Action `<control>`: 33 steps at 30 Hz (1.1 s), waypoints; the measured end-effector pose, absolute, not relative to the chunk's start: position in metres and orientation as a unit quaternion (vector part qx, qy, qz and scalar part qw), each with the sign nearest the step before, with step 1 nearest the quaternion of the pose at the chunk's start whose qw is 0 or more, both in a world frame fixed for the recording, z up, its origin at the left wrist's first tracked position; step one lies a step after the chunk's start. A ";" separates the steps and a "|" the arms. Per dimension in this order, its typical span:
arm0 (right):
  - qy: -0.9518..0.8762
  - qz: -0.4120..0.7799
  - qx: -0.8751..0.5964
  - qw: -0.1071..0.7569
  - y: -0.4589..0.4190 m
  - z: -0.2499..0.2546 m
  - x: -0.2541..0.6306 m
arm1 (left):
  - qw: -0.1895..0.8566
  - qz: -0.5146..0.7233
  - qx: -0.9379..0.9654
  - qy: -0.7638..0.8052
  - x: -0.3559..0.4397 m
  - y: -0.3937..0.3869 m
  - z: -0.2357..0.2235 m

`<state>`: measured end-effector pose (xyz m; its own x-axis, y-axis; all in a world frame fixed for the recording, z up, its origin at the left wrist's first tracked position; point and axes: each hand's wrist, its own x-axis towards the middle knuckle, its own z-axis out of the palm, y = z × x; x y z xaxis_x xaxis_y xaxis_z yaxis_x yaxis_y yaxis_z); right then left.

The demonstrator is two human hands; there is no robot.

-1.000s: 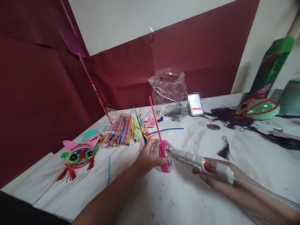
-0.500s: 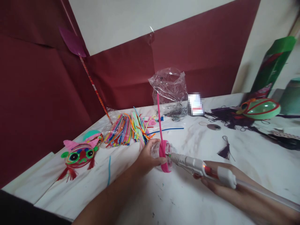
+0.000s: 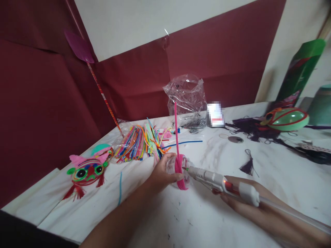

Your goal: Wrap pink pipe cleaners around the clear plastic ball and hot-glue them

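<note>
My left hand is closed around a clear plastic cup-like piece, with the thumb across its near side. Pink pipe cleaners are wrapped round that clear piece, and one end sticks straight up. A white hot glue gun is gripped in my right hand; its orange light glows and a glue stick trails from its back end. The nozzle tip points left, at or very close to the pink wrap; whether it touches I cannot tell.
Left stands a decorated animal face with red tassels. Behind the hands lie bundled coloured pipe cleaners and a clear plastic bag. To the right are a dark tassel, a green balloon-like piece and black-handled scissors.
The glue gun's nozzle has shifted slightly left and up along the pink wrap. My left hand and the clear piece stay almost still.
</note>
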<state>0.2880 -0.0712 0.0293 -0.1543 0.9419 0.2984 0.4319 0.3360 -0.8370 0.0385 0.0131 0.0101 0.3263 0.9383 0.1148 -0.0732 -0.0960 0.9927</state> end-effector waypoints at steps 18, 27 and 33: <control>-0.711 0.276 -0.494 0.418 -0.076 0.036 0.287 | 0.561 0.447 0.588 0.372 0.040 0.011 0.016; -0.710 0.286 -0.485 0.423 -0.073 0.036 0.289 | 0.567 0.454 0.587 0.358 0.038 0.014 0.009; -0.704 0.285 -0.494 0.422 -0.074 0.034 0.290 | 0.575 0.449 0.588 0.350 0.040 0.012 0.014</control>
<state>0.2897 -0.0738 0.0344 -0.1550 0.9372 0.3124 0.4557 0.3484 -0.8191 0.0396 0.0116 0.0140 0.3521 0.9275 0.1258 -0.1047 -0.0946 0.9900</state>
